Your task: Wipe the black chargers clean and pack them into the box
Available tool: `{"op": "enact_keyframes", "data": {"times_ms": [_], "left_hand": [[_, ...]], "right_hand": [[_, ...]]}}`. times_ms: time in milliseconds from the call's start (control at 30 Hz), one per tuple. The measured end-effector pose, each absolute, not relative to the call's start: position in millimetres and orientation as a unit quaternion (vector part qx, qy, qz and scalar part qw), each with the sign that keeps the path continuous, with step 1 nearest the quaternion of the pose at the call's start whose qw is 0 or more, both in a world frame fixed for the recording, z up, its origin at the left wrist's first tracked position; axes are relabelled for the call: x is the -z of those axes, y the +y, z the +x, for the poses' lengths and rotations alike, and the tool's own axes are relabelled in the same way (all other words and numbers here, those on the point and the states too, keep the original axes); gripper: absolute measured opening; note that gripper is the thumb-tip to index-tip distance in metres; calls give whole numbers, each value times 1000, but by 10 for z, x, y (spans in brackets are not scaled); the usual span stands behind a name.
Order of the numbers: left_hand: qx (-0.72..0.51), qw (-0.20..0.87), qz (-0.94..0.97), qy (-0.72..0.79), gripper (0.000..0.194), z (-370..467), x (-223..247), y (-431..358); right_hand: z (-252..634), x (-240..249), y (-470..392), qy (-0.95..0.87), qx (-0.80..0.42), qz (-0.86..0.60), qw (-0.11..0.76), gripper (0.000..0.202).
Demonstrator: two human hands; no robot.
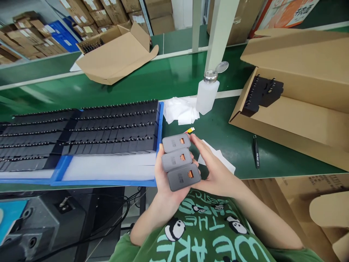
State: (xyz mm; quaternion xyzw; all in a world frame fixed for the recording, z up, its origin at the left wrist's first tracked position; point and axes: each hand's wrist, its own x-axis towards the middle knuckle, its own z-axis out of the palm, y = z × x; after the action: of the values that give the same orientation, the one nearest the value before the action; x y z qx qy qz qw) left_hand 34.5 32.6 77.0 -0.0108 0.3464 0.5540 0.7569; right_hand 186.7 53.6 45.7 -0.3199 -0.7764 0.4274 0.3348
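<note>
Three grey USB chargers [174, 160], each with an orange port on its upward face, are stacked side by side in front of my chest. My left hand [167, 193] is closed around their left side and underside. On the opposite side my right hand [216, 171] grips them too, its fingertips partly hidden behind the chargers. Just past the far charger lies a yellow-tipped USB plug [191, 130] on the green bench [218, 133]. To the left, blue trays [109, 183] hold several rows of dark chargers [114, 127] with metal prongs showing.
A white pump bottle [207, 94] stands beside white wipes [181, 111]. Black tweezers [256, 151] lie near an open cardboard box [294, 120] holding black pronged pieces [263, 92]. Another open box [117, 54] sits on the back shelf, left of a post [220, 32].
</note>
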Motion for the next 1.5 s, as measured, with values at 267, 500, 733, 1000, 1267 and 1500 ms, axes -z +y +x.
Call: {"op": "enact_keyframes", "data": {"times_ms": [267, 500, 733, 1000, 1267, 1500], "left_hand": [[-484, 715, 204, 461, 67, 333, -751, 437], [-256, 136, 715, 636, 54, -160, -686, 402], [-142, -48, 807, 572, 54, -36, -321, 380], [-190, 20, 787, 587, 51, 29, -364, 428], [-311, 202, 661, 652, 55, 12, -389, 537], [-559, 619, 269, 481, 66, 142, -757, 543]], "right_hand": [[2061, -479, 684, -777, -458, -303, 307, 123], [2577, -112, 402, -830, -113, -474, 273, 61], [2674, 303, 360, -806, -55, -483, 337, 29], [2849, 193, 423, -741, -42, -545, 391, 28], [2857, 234, 576, -757, -62, -562, 328, 29], [2454, -392, 461, -757, -324, -426, 375, 87]]}}
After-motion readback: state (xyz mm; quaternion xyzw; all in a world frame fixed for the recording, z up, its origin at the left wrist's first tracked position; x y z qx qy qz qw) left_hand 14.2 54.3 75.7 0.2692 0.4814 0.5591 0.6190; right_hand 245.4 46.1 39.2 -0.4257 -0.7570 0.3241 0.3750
